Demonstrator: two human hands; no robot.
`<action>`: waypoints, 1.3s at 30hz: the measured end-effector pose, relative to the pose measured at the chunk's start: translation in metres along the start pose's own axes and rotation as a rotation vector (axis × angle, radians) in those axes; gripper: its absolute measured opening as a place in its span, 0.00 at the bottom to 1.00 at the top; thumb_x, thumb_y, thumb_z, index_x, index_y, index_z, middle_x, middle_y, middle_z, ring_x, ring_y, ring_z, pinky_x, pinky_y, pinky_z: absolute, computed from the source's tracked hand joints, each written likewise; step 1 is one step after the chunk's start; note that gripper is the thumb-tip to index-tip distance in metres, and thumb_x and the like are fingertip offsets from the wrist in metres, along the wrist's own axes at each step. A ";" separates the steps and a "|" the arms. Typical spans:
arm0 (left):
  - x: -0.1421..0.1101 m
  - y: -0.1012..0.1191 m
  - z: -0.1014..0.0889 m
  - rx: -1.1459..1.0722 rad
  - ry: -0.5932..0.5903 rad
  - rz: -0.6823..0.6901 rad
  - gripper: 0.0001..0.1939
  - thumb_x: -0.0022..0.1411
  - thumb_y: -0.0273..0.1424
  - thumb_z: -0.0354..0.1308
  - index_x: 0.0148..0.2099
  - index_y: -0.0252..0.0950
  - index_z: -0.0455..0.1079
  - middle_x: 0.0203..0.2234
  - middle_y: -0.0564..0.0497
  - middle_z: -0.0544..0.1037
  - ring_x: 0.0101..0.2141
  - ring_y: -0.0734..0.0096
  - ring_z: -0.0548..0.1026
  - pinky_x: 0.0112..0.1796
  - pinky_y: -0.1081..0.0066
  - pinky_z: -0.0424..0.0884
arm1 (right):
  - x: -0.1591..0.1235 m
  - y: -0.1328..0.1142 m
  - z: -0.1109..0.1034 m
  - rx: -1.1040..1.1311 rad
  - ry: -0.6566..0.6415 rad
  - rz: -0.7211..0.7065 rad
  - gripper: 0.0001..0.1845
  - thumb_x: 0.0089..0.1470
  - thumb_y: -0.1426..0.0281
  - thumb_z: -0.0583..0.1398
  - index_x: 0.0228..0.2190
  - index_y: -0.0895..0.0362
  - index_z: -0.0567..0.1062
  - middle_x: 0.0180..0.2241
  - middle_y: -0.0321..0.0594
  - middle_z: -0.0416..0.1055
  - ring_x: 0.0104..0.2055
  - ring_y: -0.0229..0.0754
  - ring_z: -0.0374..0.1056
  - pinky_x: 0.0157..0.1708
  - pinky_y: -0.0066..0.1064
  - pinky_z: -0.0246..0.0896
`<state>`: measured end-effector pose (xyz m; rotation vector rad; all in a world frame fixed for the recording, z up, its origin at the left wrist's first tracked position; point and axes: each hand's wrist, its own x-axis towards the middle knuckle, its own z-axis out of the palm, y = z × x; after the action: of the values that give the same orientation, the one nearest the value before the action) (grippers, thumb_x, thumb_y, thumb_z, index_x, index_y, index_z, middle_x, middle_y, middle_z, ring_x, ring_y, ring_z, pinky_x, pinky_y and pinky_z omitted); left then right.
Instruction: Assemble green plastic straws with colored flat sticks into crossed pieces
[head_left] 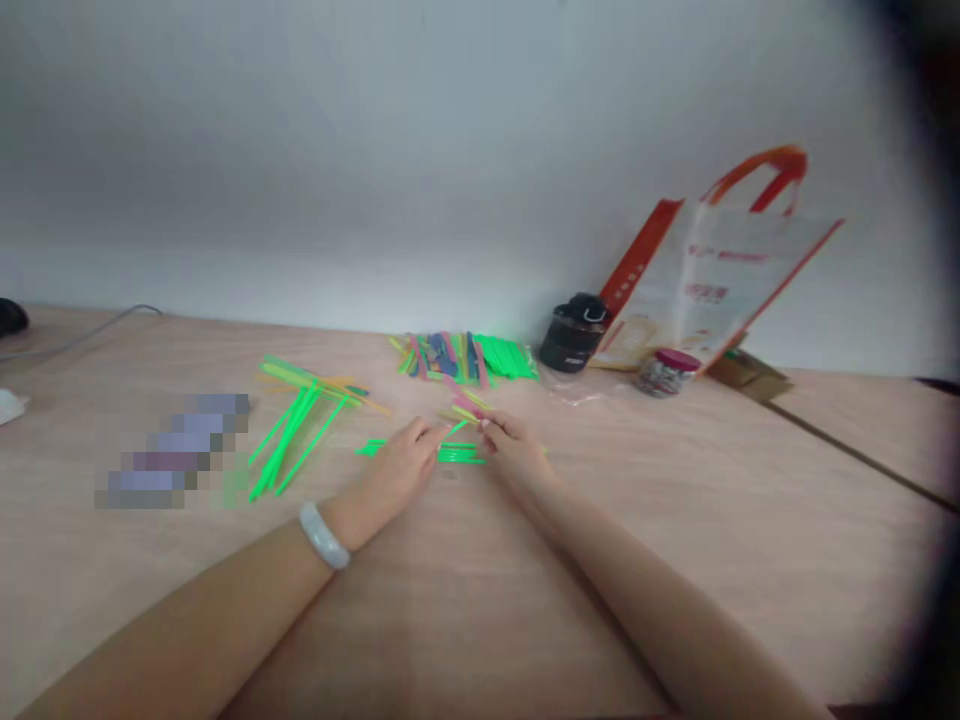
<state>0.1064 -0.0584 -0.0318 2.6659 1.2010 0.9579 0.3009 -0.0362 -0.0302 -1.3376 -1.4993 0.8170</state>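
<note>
Over the middle of the table, my left hand (409, 458) has its fingers pinched together at one end of a short bright green stick (456, 428). My right hand (519, 452) is closed close by, with thumb and forefinger pinched at the other end of that stick. Yellow and pink sticks (466, 405) lie just beyond the right fingertips; whether any is gripped is unclear. Beneath both hands runs a row of green sticks (459, 454), partly covered by the left hand. A pale bangle (324, 536) circles my left wrist.
Left of my hands lies a loose pile of long green sticks (289, 440) with orange ones. Behind are packs of coloured strips (465, 358). A black bottle (571, 335), a red-lidded jar (667, 373) and a bag (712, 270) stand at right. A blurred-out object (176, 450) lies left.
</note>
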 end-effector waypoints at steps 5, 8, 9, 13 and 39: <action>-0.001 -0.003 -0.001 -0.055 0.005 0.037 0.19 0.63 0.23 0.45 0.55 0.39 0.60 0.39 0.49 0.67 0.39 0.69 0.69 0.41 0.68 0.69 | -0.006 -0.002 0.011 0.188 -0.076 0.028 0.15 0.47 0.62 0.56 0.32 0.59 0.75 0.21 0.35 0.67 0.23 0.35 0.61 0.24 0.28 0.57; -0.001 -0.002 -0.002 -0.047 -0.004 0.016 0.20 0.62 0.22 0.46 0.55 0.39 0.60 0.39 0.49 0.68 0.40 0.68 0.69 0.42 0.67 0.68 | -0.008 -0.005 0.014 0.229 -0.110 0.026 0.14 0.47 0.63 0.57 0.32 0.58 0.75 0.23 0.36 0.69 0.24 0.35 0.62 0.24 0.28 0.58; -0.001 -0.002 -0.002 -0.046 -0.001 0.006 0.20 0.62 0.22 0.46 0.55 0.40 0.60 0.39 0.49 0.68 0.40 0.68 0.69 0.42 0.67 0.68 | -0.009 -0.006 0.015 0.242 -0.119 0.030 0.14 0.47 0.63 0.57 0.33 0.57 0.75 0.24 0.36 0.69 0.24 0.35 0.62 0.24 0.28 0.57; 0.000 -0.003 -0.002 -0.025 0.038 -0.017 0.15 0.63 0.25 0.46 0.52 0.39 0.64 0.36 0.49 0.69 0.38 0.68 0.69 0.40 0.67 0.68 | -0.013 -0.009 0.017 0.229 -0.146 0.027 0.14 0.48 0.63 0.56 0.34 0.56 0.76 0.25 0.36 0.70 0.24 0.35 0.62 0.23 0.28 0.58; -0.004 -0.002 -0.001 0.126 0.004 -0.043 0.15 0.65 0.26 0.43 0.48 0.37 0.68 0.31 0.50 0.68 0.32 0.70 0.67 0.33 0.72 0.67 | -0.030 -0.015 0.030 -0.172 -0.123 -0.357 0.17 0.52 0.74 0.51 0.41 0.55 0.75 0.40 0.42 0.73 0.43 0.43 0.67 0.44 0.37 0.61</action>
<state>0.1027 -0.0602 -0.0336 2.7211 1.3576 0.9111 0.2669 -0.0646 -0.0332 -1.1083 -1.8734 0.5585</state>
